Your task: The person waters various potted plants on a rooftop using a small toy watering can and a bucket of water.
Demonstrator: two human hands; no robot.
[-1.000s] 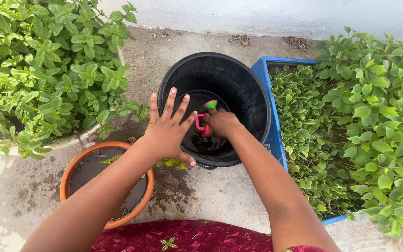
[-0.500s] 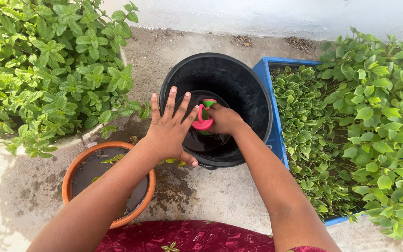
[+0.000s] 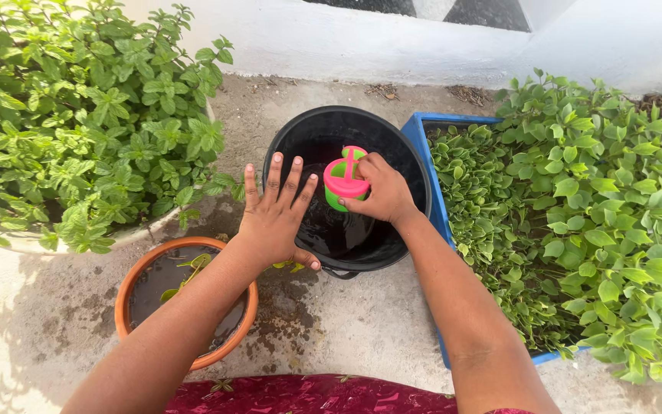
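R hand (image 3: 383,193) lifted cup (image 3: 344,181) out of water.

bucket (image 3: 411,165): glossy black plastic | watering can (image 3: 344,182): smooth pink-green plastic | pot (image 3: 133,282): matt terracotta | ground (image 3: 362,322): rough concrete

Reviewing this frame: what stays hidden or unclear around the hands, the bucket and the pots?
Head view only:
- Black bucket: its near-left rim is covered by the left hand.
- Pink-and-green watering can: its right side is hidden by the right hand; whether it holds water cannot be told.
- Terracotta pot: partly covered by the left forearm.
- Blue planter: mostly buried in leaves.
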